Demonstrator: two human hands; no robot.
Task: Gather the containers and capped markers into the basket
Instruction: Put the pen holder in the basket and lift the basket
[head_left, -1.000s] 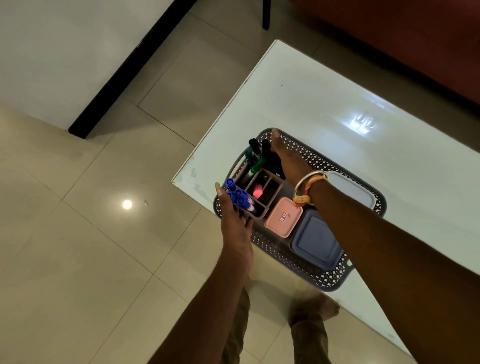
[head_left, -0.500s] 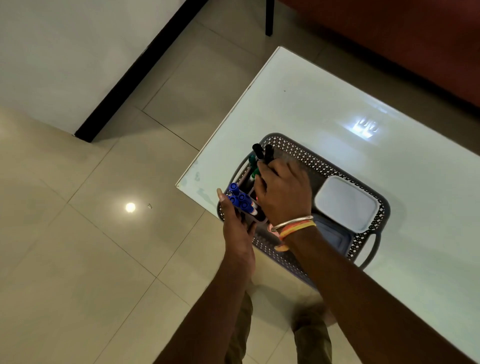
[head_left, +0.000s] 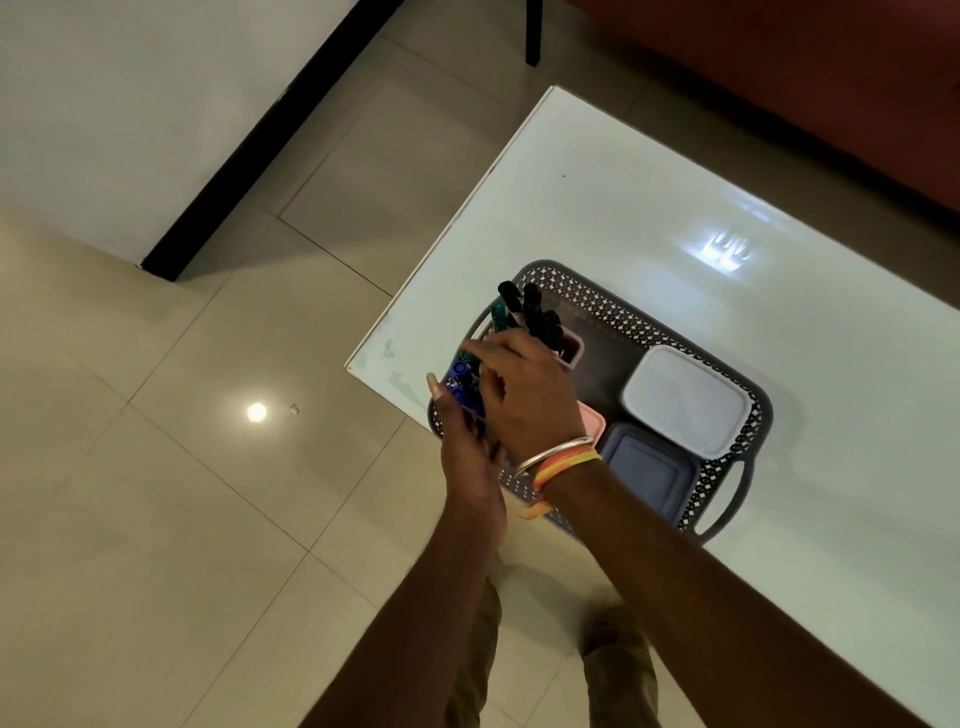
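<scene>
A grey perforated basket (head_left: 675, 332) sits on the near-left corner of the white table (head_left: 649, 197). In it lie a white lidded container (head_left: 685, 400), a blue-grey one (head_left: 644, 473) and a pink one (head_left: 595, 423), mostly hidden by my wrist. A pink holder (head_left: 574, 353) at the basket's left end carries black markers (head_left: 537, 317), a green marker (head_left: 500, 314) and blue markers (head_left: 460, 376). My left hand (head_left: 467, 457) grips the basket's left end, thumb up beside the blue markers. My right hand (head_left: 530, 395) hovers over the holder, its curled fingers closed on the marker tops.
The basket's left end overhangs the table corner above the tiled floor (head_left: 182, 493). My legs and feet (head_left: 618, 644) stand below the table edge. A dark red sofa (head_left: 831, 78) runs behind the table. A white wall with black skirting (head_left: 270, 140) is at the left.
My right hand has drawn back from the basket's far rim to the marker holder, then shifted left onto the blue and green markers. My left hand stays at the basket's left end.
</scene>
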